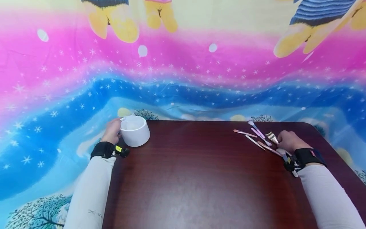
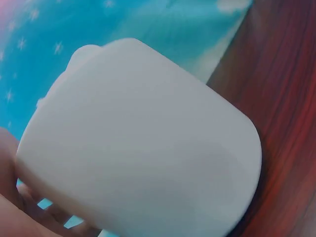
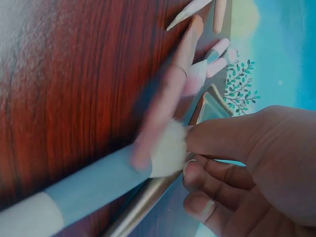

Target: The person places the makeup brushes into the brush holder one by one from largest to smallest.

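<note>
From my end, the right hand (image 1: 292, 141) pinches a gold-coloured brush (image 1: 272, 137) at the right of the head frame. The left hand (image 1: 112, 129) grips a white cup (image 1: 135, 137) by its side, left of centre. Loose brushes (image 1: 255, 142) lie just beside the right hand on the dark red table (image 1: 183, 178); a patterned backdrop (image 1: 183, 63) fills the top of my view.

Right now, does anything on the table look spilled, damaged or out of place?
Nothing looks spilled or damaged. The one untidy spot is the brushes, strewn at different angles around the right hand, some overlapping.
</note>
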### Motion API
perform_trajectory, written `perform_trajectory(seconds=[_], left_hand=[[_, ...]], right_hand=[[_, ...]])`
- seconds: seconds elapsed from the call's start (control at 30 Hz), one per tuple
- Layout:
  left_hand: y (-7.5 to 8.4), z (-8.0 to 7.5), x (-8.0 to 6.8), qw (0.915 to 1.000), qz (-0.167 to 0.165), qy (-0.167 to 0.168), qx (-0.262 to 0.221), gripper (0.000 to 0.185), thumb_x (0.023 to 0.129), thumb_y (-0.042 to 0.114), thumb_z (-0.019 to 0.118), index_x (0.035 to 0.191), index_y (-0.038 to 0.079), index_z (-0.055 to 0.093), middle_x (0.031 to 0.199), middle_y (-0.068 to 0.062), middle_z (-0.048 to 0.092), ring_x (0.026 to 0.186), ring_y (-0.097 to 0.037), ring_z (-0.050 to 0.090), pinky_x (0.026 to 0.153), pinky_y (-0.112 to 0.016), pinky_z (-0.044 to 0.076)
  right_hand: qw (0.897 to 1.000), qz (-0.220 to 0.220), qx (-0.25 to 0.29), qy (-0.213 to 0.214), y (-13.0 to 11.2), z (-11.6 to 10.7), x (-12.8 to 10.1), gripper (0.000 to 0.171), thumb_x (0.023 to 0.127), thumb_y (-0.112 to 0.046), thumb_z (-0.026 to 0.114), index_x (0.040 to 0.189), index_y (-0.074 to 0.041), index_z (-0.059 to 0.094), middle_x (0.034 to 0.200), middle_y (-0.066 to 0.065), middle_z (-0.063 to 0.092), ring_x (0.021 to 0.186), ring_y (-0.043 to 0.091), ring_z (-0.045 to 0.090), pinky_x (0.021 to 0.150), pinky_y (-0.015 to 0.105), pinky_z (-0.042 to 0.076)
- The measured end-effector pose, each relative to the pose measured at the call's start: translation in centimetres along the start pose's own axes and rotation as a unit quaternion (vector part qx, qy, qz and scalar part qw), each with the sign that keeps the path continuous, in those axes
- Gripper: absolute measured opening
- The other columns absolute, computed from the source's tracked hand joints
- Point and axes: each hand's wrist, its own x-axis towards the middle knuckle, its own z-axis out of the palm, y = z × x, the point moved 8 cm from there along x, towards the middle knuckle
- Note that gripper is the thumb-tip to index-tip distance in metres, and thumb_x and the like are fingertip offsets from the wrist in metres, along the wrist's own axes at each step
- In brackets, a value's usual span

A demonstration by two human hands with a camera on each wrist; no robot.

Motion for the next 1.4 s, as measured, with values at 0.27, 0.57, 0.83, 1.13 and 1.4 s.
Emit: perform_trajectory(seconds=[0.27,0.57,0.83,1.13,1.4], left_hand=[[0.5,5.1,-0.2,0.9982,-0.009,-0.027,-0.052,0.055,0.104,0.006,0.025,0.158,0.008,0.038,0.166,-0.011,0.029,0.151,-0.031,0.028,0.123,-0.043,0.025],[0.8,10.7,-1.7,0.9967,-0.016,-0.055,-0.058,0.050,0.106,0.009,0.033,0.153,0.011,0.049,0.162,-0.010,0.039,0.147,-0.031,0.039,0.120,-0.045,0.033],[1.2,14.9,-3.2,0.9960,-0.006,-0.074,-0.048,0.049,0.103,0.007,0.036,0.146,0.011,0.059,0.153,-0.009,0.051,0.140,-0.029,0.047,0.116,-0.044,0.038],[1.7,20.5,-5.1,0.9935,0.018,-0.107,-0.033,0.046,0.097,0.005,0.043,0.135,0.011,0.068,0.137,-0.009,0.065,0.128,-0.028,0.059,0.110,-0.042,0.045],[1.1,23.4,-6.5,0.9877,0.020,-0.155,0.000,0.046,0.095,0.004,0.043,0.130,0.012,0.072,0.136,-0.007,0.066,0.128,-0.026,0.059,0.110,-0.042,0.045]], right_hand=[[0.996,-0.019,-0.022,0.084,-2.4,-4.1,-1.6,0.016,0.094,-0.003,0.061,0.096,0.013,0.064,0.080,0.025,0.061,0.072,0.038,0.060,0.063,0.048,0.048],[0.980,-0.081,0.008,0.181,-7.8,-9.7,-4.4,0.035,0.096,-0.009,0.066,0.119,0.016,0.061,0.102,0.034,0.069,0.092,0.050,0.067,0.079,0.062,0.052],[0.954,-0.135,0.049,0.265,-16.4,-12.3,-6.9,0.029,0.096,-0.021,0.072,0.114,0.003,0.068,0.101,0.023,0.073,0.088,0.024,0.072,0.075,0.026,0.051],[0.906,-0.225,0.085,0.349,-25.2,-11.7,-7.9,0.016,0.090,-0.009,0.079,0.103,-0.003,0.072,0.087,0.009,0.074,0.077,0.001,0.066,0.070,0.007,0.044],[0.894,-0.249,0.176,0.327,-29.0,-8.5,-6.6,0.015,0.093,-0.013,0.076,0.104,-0.003,0.071,0.094,0.010,0.075,0.087,0.025,0.074,0.078,0.009,0.050]])
